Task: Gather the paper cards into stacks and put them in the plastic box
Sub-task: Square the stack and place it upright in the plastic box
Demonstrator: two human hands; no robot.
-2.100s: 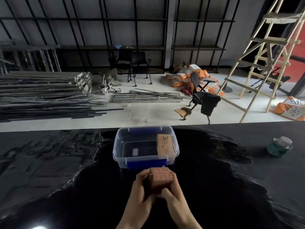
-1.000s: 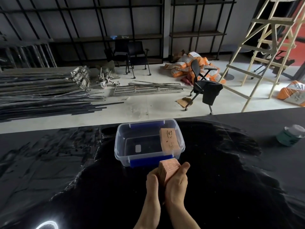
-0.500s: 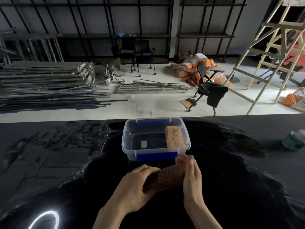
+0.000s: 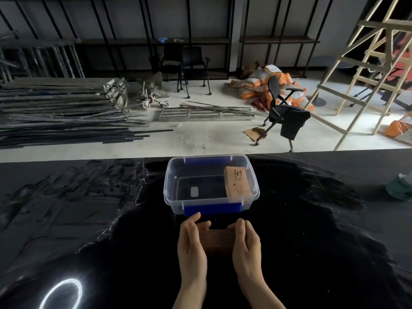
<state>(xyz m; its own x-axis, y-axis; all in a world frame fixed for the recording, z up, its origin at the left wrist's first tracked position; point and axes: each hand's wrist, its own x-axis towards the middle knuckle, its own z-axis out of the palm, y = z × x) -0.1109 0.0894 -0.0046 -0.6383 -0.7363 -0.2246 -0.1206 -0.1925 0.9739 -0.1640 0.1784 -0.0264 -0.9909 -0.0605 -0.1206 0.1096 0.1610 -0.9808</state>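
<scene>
A stack of brown paper cards (image 4: 216,240) stands on edge on the black table, just in front of the clear plastic box (image 4: 176,172). My left hand (image 4: 192,244) presses its left end and my right hand (image 4: 246,244) presses its right end, so both hold it between them. The box has blue latches and sits open at the table's middle. Another stack of brown cards (image 4: 237,182) lies inside it against the right wall.
The glossy black table (image 4: 89,219) reflects a ring light at the lower left. A green tin (image 4: 400,188) sits at the right edge. Beyond the table's far edge lie metal bars, chairs, orange sacks and a wooden ladder.
The stack was turned from upright in my hands to lying lengthwise between them, then lowered onto the table in front of the box. The view shifted slightly.
</scene>
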